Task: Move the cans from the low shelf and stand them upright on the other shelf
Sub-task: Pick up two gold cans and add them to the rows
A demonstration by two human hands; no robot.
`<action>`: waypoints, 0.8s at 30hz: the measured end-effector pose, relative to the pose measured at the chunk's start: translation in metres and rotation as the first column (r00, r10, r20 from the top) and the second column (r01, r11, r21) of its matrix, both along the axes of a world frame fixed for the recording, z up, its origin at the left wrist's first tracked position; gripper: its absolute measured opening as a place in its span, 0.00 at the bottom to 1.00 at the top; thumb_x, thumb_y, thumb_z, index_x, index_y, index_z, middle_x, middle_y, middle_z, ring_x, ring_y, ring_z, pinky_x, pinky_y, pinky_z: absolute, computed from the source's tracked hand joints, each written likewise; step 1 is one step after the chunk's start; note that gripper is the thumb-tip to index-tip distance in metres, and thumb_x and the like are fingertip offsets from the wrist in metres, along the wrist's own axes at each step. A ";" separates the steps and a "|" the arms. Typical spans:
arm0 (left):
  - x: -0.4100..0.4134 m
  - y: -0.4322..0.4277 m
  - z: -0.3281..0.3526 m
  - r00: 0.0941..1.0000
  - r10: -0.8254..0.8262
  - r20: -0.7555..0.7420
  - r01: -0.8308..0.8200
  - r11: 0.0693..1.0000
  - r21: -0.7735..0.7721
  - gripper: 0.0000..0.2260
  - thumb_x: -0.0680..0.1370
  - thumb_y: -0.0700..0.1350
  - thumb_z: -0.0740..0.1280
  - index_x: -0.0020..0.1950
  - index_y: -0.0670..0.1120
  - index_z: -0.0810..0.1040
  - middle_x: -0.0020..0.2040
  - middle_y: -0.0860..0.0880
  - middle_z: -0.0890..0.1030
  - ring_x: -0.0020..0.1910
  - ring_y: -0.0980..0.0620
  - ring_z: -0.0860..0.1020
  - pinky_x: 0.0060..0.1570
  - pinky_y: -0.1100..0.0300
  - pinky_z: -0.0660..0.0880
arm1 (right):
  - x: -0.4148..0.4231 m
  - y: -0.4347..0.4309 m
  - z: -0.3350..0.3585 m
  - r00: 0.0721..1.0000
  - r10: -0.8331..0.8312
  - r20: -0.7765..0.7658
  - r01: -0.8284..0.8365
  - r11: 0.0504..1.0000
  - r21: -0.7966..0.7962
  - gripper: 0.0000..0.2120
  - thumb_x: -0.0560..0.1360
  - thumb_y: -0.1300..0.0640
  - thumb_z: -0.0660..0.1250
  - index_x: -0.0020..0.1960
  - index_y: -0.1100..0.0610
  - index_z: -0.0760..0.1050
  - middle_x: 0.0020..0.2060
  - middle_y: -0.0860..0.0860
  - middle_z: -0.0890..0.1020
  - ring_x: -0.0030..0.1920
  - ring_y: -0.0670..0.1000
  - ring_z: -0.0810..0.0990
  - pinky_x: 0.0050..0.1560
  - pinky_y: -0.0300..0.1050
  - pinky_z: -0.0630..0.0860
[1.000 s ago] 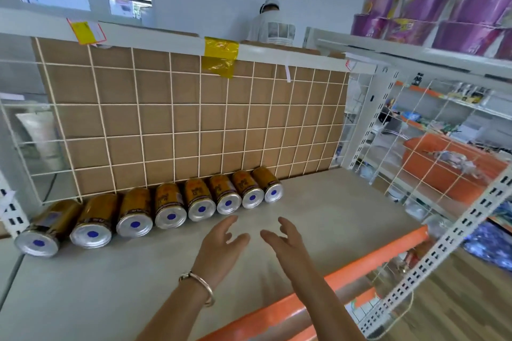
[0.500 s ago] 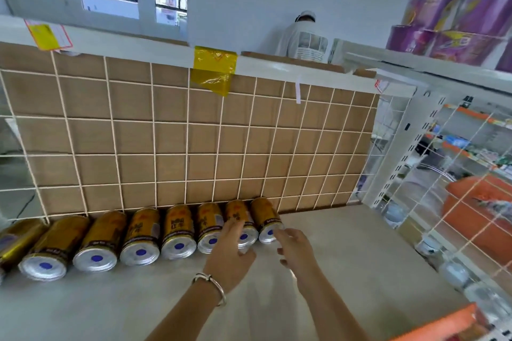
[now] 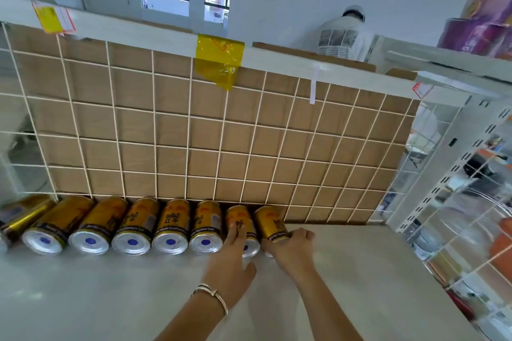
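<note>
Nine gold cans [image 3: 174, 225] lie in one row on the shelf [image 3: 110, 299], if the blurred one at the far left edge counts. Two hands [image 3: 231, 260] reach in; one wrist wears a bracelet [image 3: 213, 295].

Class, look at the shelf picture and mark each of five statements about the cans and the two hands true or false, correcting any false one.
1. The gold cans lie on their sides in a row along the wire grid. True.
2. The right hand is on the can at the right end of the row. True.
3. The left hand rests flat on the shelf, away from the cans. False: its fingers lie on the second can from the right.
4. One can stands upright. False: none does.
5. A bracelet is on the left wrist. True.
</note>
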State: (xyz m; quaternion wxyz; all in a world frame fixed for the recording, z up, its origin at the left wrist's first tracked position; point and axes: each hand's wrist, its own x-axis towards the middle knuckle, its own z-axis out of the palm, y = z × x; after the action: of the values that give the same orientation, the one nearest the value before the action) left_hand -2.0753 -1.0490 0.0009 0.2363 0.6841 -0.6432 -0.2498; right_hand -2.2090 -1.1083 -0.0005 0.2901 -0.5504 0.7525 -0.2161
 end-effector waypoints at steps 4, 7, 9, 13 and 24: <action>-0.006 0.026 0.012 0.993 -0.101 0.053 0.104 0.993 -0.056 0.28 0.76 0.53 0.62 0.74 0.59 0.55 0.76 0.63 0.48 0.71 0.59 0.64 0.65 0.69 0.62 | -0.014 0.026 0.010 0.989 0.139 -0.056 -0.139 0.990 0.011 0.33 0.64 0.46 0.76 0.59 0.56 0.61 0.54 0.52 0.67 0.54 0.55 0.76 0.47 0.46 0.74; -0.008 0.053 0.013 0.990 -0.137 -0.029 0.138 0.990 0.023 0.20 0.76 0.54 0.63 0.66 0.68 0.62 0.69 0.71 0.52 0.66 0.70 0.64 0.67 0.72 0.58 | -0.037 0.043 0.013 0.958 0.284 -0.029 -0.282 0.957 0.066 0.31 0.63 0.47 0.77 0.56 0.50 0.60 0.53 0.49 0.66 0.53 0.50 0.74 0.49 0.40 0.71; -0.004 0.063 0.015 0.977 0.000 -0.212 0.003 1.000 0.014 0.15 0.75 0.52 0.67 0.55 0.69 0.67 0.62 0.66 0.71 0.49 0.70 0.74 0.53 0.73 0.71 | -0.052 0.045 0.016 0.933 0.313 0.178 -0.336 0.935 0.117 0.33 0.62 0.49 0.78 0.59 0.49 0.62 0.55 0.51 0.67 0.54 0.49 0.74 0.52 0.39 0.72; 0.006 0.053 0.004 0.787 0.408 -0.462 -0.310 0.910 0.274 0.12 0.74 0.48 0.69 0.54 0.48 0.71 0.53 0.48 0.74 0.43 0.52 0.76 0.40 0.64 0.71 | -0.058 0.037 0.020 0.885 0.204 0.418 -0.306 0.932 0.194 0.37 0.61 0.40 0.71 0.65 0.49 0.63 0.56 0.51 0.75 0.56 0.50 0.76 0.52 0.41 0.71; 0.009 0.047 0.002 0.432 0.500 -0.750 -0.159 0.861 0.483 0.24 0.66 0.40 0.76 0.57 0.42 0.71 0.50 0.40 0.81 0.47 0.40 0.81 0.49 0.45 0.78 | -0.041 0.040 0.025 0.765 0.242 0.597 -0.473 0.840 0.265 0.13 0.70 0.54 0.72 0.52 0.59 0.78 0.44 0.54 0.84 0.45 0.51 0.82 0.51 0.44 0.78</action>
State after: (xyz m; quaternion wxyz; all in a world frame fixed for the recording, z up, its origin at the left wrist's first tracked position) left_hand -2.0665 -1.0020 0.0033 0.4454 0.6119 -0.2368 -0.6093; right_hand -2.2505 -1.0683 0.0246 0.6328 -0.5311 0.5451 -0.1430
